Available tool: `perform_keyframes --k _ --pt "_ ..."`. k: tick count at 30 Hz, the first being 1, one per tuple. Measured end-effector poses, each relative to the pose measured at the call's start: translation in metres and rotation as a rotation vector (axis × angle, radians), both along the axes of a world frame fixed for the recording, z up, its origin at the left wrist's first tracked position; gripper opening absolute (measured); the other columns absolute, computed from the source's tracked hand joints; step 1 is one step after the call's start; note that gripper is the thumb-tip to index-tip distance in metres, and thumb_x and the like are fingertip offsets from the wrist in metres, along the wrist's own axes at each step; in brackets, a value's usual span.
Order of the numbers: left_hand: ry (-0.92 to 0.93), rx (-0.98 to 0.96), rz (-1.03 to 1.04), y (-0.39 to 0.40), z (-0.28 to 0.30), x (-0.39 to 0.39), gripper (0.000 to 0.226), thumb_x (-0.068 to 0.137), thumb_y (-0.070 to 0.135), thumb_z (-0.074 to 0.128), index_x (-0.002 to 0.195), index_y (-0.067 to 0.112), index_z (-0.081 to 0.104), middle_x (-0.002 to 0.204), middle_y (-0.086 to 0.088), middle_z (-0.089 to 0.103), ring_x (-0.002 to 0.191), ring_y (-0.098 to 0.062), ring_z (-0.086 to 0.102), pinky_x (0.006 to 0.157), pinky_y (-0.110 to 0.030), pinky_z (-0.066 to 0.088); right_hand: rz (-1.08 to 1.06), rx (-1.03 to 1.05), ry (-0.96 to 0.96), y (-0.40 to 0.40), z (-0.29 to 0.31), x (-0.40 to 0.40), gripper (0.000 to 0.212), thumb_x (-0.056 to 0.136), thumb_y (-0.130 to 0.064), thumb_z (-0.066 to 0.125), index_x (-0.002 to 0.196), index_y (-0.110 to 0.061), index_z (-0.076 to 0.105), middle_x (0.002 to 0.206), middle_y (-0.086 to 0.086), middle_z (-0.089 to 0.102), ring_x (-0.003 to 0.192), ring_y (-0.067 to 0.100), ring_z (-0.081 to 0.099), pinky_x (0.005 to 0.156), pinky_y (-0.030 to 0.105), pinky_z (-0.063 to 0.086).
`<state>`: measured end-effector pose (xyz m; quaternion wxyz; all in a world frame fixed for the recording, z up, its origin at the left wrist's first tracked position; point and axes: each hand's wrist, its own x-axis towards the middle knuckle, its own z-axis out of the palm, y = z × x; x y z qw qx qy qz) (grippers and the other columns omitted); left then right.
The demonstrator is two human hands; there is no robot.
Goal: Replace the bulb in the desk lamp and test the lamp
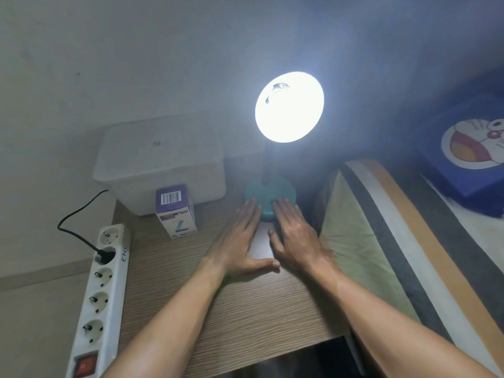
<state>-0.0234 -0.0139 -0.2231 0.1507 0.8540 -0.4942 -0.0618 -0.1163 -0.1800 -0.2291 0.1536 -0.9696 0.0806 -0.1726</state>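
Note:
The desk lamp stands at the back of a small wooden table (245,309). Its round shade (289,107) faces me and glows bright white, so the bulb inside is lit and lost in glare. The teal lamp base (283,190) sits just beyond my fingers. My left hand (240,241) lies flat on the table, palm down, fingertips touching the base's front edge. My right hand (294,236) lies flat beside it, fingertips also on the base. Neither hand holds anything. A purple and white bulb box (176,210) stands upright to the left.
A white plastic container (161,165) sits at the table's back left. A white power strip (99,296) with a red switch runs along the left edge, one black plug in it. A bed with a striped cover (395,241) and a blue cartoon pillow (469,148) lies to the right.

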Motion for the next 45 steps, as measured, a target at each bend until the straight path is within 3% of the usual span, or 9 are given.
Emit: perform_keyframes --k 10,17,23,32,38,42,45 --pt "0.001 -0.009 -0.012 0.000 0.001 0.000 0.138 0.066 0.100 0.040 0.163 0.012 -0.004 0.170 -0.009 -0.016 0.158 -0.020 -0.016 0.130 -0.040 -0.001 -0.003 -0.007 0.005 -0.001 0.001 0.001 0.067 0.085 -0.028 0.058 0.145 0.001 0.044 0.151 0.019 0.045 0.143 0.032 0.037 0.122 0.042 0.020" --pt "0.001 -0.007 -0.016 0.000 0.000 0.001 0.140 0.066 0.097 0.050 0.163 0.012 -0.004 0.170 -0.009 -0.016 0.158 -0.020 -0.016 0.130 -0.039 -0.002 -0.011 -0.012 0.022 0.000 0.003 0.001 0.069 0.085 -0.031 0.054 0.145 -0.001 0.043 0.151 0.017 0.045 0.143 0.031 0.038 0.122 0.041 0.019" --pt "0.019 -0.023 -0.014 0.000 -0.001 0.001 0.142 0.062 0.103 0.039 0.163 0.011 -0.001 0.171 -0.010 -0.013 0.158 -0.021 -0.014 0.130 -0.043 0.002 0.008 -0.043 0.026 -0.006 0.008 0.002 0.074 0.082 -0.037 0.058 0.146 -0.004 0.043 0.150 0.014 0.046 0.141 0.030 0.039 0.122 0.039 0.018" --pt "0.019 -0.018 -0.023 0.001 -0.002 0.001 0.140 0.067 0.097 0.053 0.163 0.015 -0.010 0.170 -0.004 -0.020 0.156 -0.014 -0.021 0.130 -0.041 -0.001 -0.015 -0.101 0.035 -0.010 0.013 0.007 0.075 0.081 -0.049 0.057 0.142 -0.006 0.049 0.143 0.012 0.053 0.135 0.027 0.047 0.119 0.043 0.030" --pt "0.008 0.003 -0.008 0.002 0.002 -0.002 0.139 0.068 0.097 0.051 0.163 0.014 -0.008 0.171 -0.003 -0.018 0.157 -0.014 -0.020 0.130 -0.043 0.001 -0.040 -0.103 0.054 -0.006 0.012 0.006 0.075 0.084 -0.048 0.054 0.144 -0.004 0.046 0.144 0.014 0.052 0.138 0.026 0.043 0.120 0.035 0.021" --pt "0.002 0.074 0.028 0.002 0.018 -0.007 0.141 0.067 0.099 0.047 0.162 0.013 -0.011 0.169 -0.005 -0.023 0.156 -0.017 -0.022 0.130 -0.046 0.003 0.000 -0.044 0.161 -0.002 0.036 0.004 0.082 0.087 -0.047 0.054 0.154 -0.007 0.028 0.158 0.012 0.035 0.148 0.023 0.028 0.124 0.037 0.011" --pt "0.011 0.060 0.111 0.011 0.026 -0.024 0.138 0.071 0.099 0.044 0.160 0.014 -0.019 0.166 -0.004 -0.032 0.154 -0.016 -0.028 0.129 -0.047 0.003 0.007 -0.019 0.101 0.004 0.051 -0.016 0.078 0.092 -0.041 0.055 0.156 -0.011 0.022 0.161 0.009 0.030 0.150 0.020 0.023 0.123 0.033 0.007"
